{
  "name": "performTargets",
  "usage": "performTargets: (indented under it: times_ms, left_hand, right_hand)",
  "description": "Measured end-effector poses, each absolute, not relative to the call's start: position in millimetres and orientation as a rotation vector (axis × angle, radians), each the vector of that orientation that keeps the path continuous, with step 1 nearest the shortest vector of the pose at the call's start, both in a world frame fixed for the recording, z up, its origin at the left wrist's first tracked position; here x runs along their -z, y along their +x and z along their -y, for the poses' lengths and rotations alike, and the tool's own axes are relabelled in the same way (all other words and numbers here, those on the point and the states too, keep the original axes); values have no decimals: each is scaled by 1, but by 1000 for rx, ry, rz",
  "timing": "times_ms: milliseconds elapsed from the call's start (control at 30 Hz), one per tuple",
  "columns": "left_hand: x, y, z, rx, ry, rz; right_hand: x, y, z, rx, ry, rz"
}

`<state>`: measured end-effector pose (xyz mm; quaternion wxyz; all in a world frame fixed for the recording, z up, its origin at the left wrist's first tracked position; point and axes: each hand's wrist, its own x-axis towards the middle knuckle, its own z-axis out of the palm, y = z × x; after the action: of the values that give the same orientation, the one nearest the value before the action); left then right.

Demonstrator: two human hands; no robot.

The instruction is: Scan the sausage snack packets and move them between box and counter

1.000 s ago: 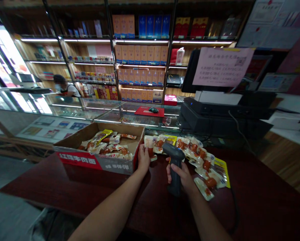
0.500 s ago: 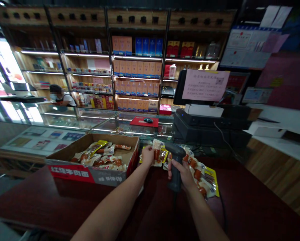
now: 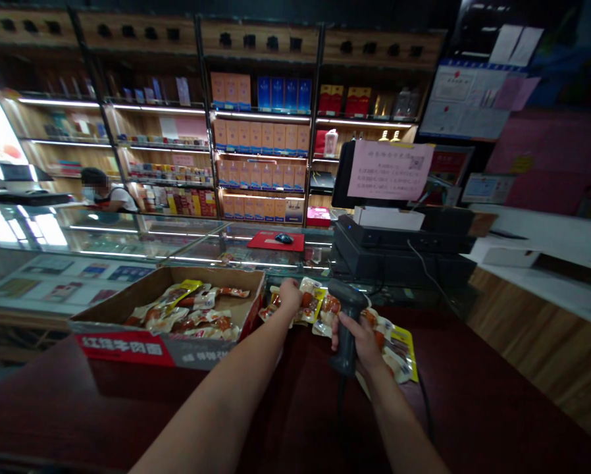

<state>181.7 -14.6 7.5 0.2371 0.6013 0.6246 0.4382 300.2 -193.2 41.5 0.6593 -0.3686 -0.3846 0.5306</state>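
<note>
In the head view, the right hand (image 3: 359, 339) is wrapped round the handle of a scanner (image 3: 345, 345) over the desk (image 3: 300, 408), likely so a finger can reach the trigger. The handle's long axis stands near upright, foot to six o'clock; the head seems to point to about ten, towards the left hand (image 3: 290, 296). That hand is curled at the packets (image 3: 330, 305); I cannot tell whether it grips one. They curve from ten round to four o'clock, probably spread for easy reach; an open box (image 3: 191, 355) sits at nine.
</note>
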Motion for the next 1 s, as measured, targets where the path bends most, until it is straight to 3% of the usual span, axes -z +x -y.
performTargets:
  times_ms: [333,600,867,1000]
  left_hand:
    - [-56,110,36,-1286,1882,-1594]
    - [-51,-21,-12,-279,2282,-1941]
    - [-20,-45,-46,201,2393,-1767]
    - [-12,-37,-50,203,2403,-1820]
  right_hand:
    - [-19,273,191,-1291,-884,899]
    - [17,257,187,-1393,-856,927]
    - [28,263,186,-1395,-835,968]
    - [28,265,187,-1384,-817,962]
